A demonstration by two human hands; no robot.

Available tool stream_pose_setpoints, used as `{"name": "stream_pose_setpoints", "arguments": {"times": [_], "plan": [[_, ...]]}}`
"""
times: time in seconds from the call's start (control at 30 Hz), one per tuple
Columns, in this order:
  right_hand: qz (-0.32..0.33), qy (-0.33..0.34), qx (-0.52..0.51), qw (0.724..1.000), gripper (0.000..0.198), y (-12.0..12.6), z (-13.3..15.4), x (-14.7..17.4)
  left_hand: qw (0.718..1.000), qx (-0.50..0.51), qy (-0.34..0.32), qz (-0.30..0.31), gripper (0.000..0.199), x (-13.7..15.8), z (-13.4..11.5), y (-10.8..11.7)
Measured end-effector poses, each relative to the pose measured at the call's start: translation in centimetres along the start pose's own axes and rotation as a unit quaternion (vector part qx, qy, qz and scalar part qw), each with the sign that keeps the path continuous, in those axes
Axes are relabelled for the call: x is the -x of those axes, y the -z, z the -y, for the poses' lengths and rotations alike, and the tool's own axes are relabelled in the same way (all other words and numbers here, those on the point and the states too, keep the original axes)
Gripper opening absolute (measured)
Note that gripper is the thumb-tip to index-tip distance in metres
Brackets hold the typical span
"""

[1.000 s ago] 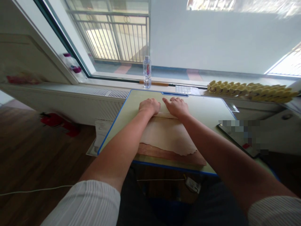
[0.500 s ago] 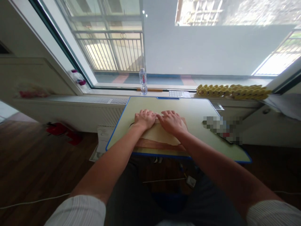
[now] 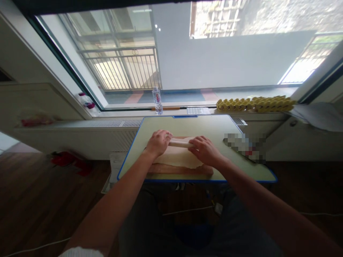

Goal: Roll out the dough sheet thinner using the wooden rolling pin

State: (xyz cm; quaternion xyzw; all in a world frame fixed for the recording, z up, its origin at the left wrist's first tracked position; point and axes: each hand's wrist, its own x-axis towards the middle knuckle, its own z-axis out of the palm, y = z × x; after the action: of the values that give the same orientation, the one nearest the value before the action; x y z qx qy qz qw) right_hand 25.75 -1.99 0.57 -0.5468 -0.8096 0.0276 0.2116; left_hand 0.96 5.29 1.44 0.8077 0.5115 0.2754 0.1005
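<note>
A flat sheet of pale dough (image 3: 179, 159) lies over a wooden board (image 3: 184, 170) on a small table. Across the far part of the dough runs a pale rolling pin (image 3: 180, 143), its middle showing between my hands. My left hand (image 3: 160, 141) is closed over the left end of the pin. Around the right end curl the fingers of my right hand (image 3: 203, 148). Both ends of the pin are hidden under my hands.
The pale tabletop (image 3: 139, 142) has a blue rim. A partly blurred dark-edged object (image 3: 243, 148) lies on its right side. Beyond, on the window sill, stand a clear bottle (image 3: 157, 101) and a yellow folded row (image 3: 254, 104).
My hands have moved apart from close together, uncovering the middle of the rolling pin. My right fingers are now curled round it. The camera view has shifted slightly.
</note>
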Motion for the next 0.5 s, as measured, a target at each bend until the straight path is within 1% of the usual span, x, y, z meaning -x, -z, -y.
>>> {"name": "stream_pose_setpoints", "arguments": {"times": [0.07,0.17,0.27,0.37,0.5], "plan": [[-0.001,-0.003,-0.012,1.0,0.023,0.5,-1.1,1.3,1.0,0.006,-0.009,0.002,0.032,0.2,-0.9,-0.5],[-0.003,-0.012,-0.023,1.0,0.024,0.8,-2.5,3.2,0.999,0.017,-0.031,0.023,0.03,0.6,-2.1,-1.4],[0.002,-0.019,-0.021,1.0,0.027,0.6,-3.4,4.2,0.999,-0.006,-0.016,0.038,0.031,0.4,-3.2,-2.3],[0.011,-0.022,-0.01,1.0,0.029,0.6,-3.8,4.1,0.997,-0.049,0.015,0.051,0.033,-0.7,-4.1,-3.2],[0.042,-0.049,0.011,0.998,0.028,1.2,-3.5,2.6,0.992,-0.086,0.036,0.083,0.041,-2.6,-4.9,-4.8]]}}
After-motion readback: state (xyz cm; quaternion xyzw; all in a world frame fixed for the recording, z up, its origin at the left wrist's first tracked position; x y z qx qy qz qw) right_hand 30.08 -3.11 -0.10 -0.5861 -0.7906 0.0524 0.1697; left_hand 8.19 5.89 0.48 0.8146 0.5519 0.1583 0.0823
